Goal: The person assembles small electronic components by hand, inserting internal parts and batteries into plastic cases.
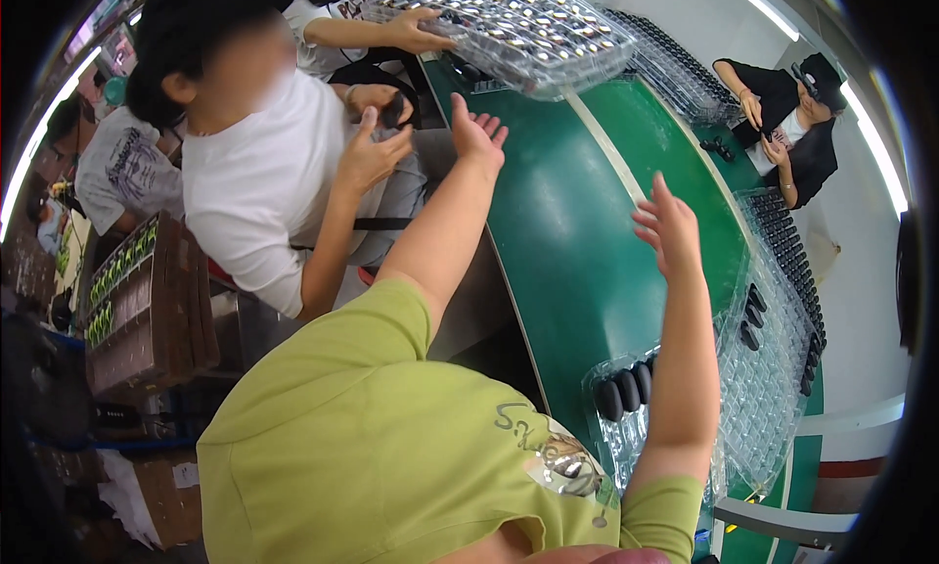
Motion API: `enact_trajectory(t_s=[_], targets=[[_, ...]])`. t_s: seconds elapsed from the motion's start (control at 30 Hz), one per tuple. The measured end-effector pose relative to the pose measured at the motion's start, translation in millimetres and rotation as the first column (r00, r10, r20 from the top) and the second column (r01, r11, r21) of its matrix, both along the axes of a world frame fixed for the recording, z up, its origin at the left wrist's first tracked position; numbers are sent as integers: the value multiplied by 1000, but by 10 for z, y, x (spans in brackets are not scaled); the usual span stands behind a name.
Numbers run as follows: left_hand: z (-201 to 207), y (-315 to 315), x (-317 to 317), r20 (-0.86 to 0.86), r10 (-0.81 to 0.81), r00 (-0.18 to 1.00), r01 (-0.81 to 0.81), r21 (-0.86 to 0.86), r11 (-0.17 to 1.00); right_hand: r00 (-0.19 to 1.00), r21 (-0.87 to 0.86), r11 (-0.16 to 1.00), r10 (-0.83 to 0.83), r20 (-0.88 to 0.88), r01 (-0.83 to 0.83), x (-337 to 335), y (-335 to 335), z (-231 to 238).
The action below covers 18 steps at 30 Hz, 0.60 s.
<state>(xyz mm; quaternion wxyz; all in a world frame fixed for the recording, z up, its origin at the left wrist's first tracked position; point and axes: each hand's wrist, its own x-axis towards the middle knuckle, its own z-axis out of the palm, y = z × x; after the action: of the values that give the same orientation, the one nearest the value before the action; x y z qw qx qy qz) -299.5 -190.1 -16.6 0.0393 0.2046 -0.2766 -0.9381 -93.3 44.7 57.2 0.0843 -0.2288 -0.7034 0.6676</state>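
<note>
My left hand (477, 135) is held out palm up at the table's left edge, fingers spread, with nothing in it. Just above it hangs or rests a stack of clear plastic trays (548, 70) filled with small shiny parts; a co-worker's hand (419, 31) grips its left side. Over the green table (558, 241), my right hand (670, 226) is raised with its fingers apart, also holding nothing. Beside my right forearm lies a clear tray holding several black oval pieces (622, 393).
To the left, a person in a white shirt (259, 187) sits close by with a small black thing near their hands. Across the table another person (797, 124) handles a small dark part. Trays of black pieces (782, 231) line the right edge. Brown crates (147, 305) stand at left.
</note>
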Motion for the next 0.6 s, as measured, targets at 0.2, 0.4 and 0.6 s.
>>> enact_trajectory(t_s=[0.2, 0.4, 0.6], targets=[[397, 140, 383, -122, -167, 978, 106, -399, 911, 996, -686, 723, -73, 50, 87, -1217, -381, -95], [1360, -263, -793, -825, -31, 565, -800, -538, -263, 959, -687, 727, -201, -201, 8, -1261, -232, -453], [1323, -698, -2137, 394, -358, 846, 23, -699, -715, 959, -694, 713, -252, -127, 96, -840, -34, -506]])
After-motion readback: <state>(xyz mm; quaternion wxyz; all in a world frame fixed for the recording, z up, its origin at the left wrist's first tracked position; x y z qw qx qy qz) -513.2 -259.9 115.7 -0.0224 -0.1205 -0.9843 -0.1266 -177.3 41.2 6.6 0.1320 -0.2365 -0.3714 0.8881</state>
